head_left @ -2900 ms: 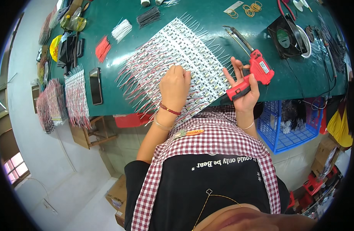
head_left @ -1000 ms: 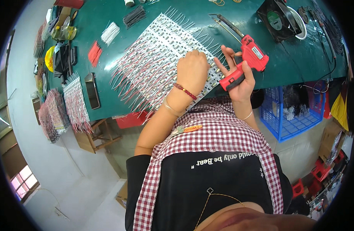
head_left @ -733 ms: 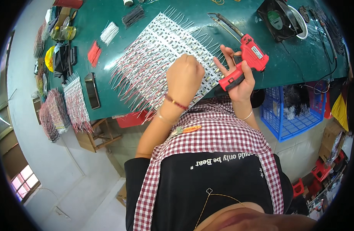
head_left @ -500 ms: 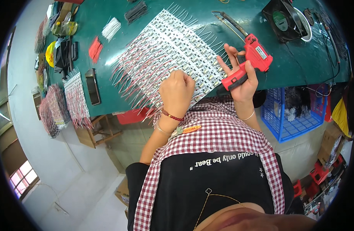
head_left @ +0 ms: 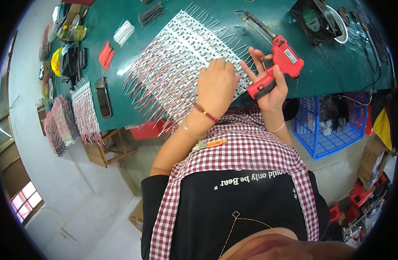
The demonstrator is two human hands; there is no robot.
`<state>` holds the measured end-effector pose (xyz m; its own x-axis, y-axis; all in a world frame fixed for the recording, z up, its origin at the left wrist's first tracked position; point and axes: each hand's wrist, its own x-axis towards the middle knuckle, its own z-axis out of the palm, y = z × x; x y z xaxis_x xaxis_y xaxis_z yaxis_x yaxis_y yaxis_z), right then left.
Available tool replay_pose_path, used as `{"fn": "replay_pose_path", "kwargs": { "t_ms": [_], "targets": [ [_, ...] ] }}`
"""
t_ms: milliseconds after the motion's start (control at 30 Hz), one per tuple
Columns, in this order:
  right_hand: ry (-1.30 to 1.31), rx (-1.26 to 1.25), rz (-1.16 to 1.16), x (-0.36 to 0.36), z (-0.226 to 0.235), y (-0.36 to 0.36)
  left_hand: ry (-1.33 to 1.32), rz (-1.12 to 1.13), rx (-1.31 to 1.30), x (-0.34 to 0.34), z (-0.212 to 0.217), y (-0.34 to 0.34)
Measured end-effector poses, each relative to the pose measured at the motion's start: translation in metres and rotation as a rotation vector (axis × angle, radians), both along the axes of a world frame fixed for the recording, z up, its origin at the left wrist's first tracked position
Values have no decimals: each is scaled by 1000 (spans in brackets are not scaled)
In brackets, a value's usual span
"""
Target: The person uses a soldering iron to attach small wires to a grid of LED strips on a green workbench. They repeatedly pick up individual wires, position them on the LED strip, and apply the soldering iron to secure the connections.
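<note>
A panel of small white circuit boards (head_left: 179,52), with rows of silvery parts and red and white wires along its edges, lies on the green table. Above its near right part is my left hand (head_left: 216,84), back upward with the fingers curled under; whatever they may hold is hidden. My right hand (head_left: 274,93) supports a red soldering gun (head_left: 286,56) by its handle, palm up, some fingers stretched loosely off the grip. The gun's metal tip and thin feed tube point away over the panel's right side.
Bundles of red wires (head_left: 106,55), white wires (head_left: 123,33) and dark wires (head_left: 151,14) lie beyond the panel. A phone (head_left: 103,97) and another wired panel (head_left: 85,112) are at left. At right are a black fan (head_left: 315,21) and, lower, a blue crate (head_left: 331,149).
My left hand has moved right and slightly away across the panel, toward the soldering gun. My right hand and the gun have shifted only slightly to the left.
</note>
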<state>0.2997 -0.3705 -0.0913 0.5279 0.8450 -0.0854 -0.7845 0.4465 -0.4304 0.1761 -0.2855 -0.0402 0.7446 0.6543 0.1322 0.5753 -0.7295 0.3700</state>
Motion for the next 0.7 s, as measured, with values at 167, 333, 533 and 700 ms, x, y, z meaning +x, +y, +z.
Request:
{"fn": "replay_pose_path", "kwargs": {
  "t_ms": [167, 333, 533, 700],
  "targets": [
    [5, 17, -11, 0, -2, -1, 81, 5, -44, 12, -14, 3],
    [4, 7, -16, 0, 2, -1, 215, 29, 40, 15, -16, -4],
    [-34, 16, 0, 0, 2, -4, 28, 20, 21, 14, -21, 2],
    [-112, -7, -19, -1, 5, -12, -114, 165, -19, -3, -5, -9]
  ]
}}
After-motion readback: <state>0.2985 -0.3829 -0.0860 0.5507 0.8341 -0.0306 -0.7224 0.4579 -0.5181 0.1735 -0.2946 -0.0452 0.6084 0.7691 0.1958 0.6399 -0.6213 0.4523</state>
